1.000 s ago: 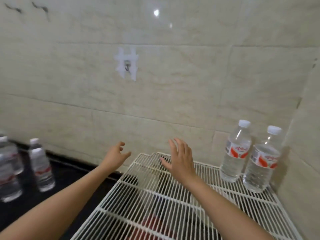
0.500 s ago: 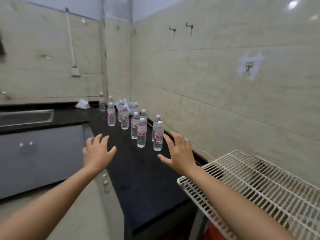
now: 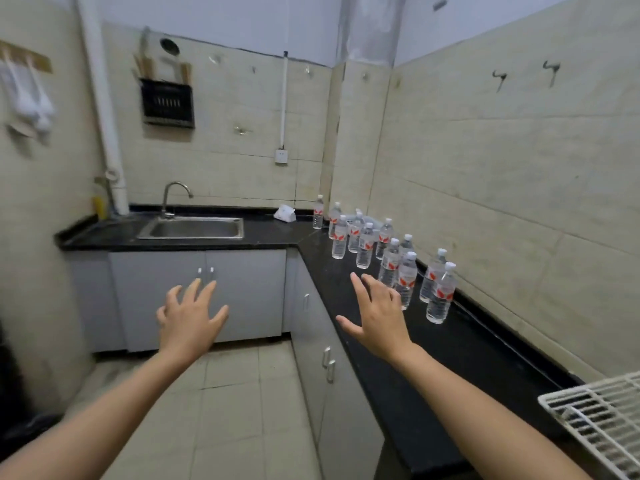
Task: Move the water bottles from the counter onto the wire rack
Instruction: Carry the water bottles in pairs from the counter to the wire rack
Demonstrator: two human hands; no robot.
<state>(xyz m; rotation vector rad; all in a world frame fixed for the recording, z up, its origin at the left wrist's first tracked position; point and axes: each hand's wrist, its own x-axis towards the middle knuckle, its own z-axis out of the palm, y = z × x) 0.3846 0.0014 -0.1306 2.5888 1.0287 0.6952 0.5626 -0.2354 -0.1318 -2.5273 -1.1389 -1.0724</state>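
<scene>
Several clear water bottles point(image 3: 405, 277) with white caps and red-and-white labels stand in a loose row on the black counter point(image 3: 460, 344) along the right wall. The nearest bottle point(image 3: 440, 294) stands closest to me. My right hand point(image 3: 375, 317) hovers over the counter's front edge, fingers spread and empty, just left of the bottles. My left hand point(image 3: 188, 315) is stretched out over the floor in front of the cabinets, also spread and empty. Only a corner of the white wire rack point(image 3: 599, 415) shows at the lower right.
A steel sink point(image 3: 194, 227) with a tap is set in the counter's back run. A white packet point(image 3: 285, 213) lies near the corner. Grey cabinet doors point(image 3: 242, 292) line the counter below. A tiled floor point(image 3: 228, 410) lies in between. A black holder point(image 3: 168, 103) hangs on the wall.
The view has swung left from the rack with two bottles on it to the counter and sink. Both empty hands have come away from the rack toward the bottle row.
</scene>
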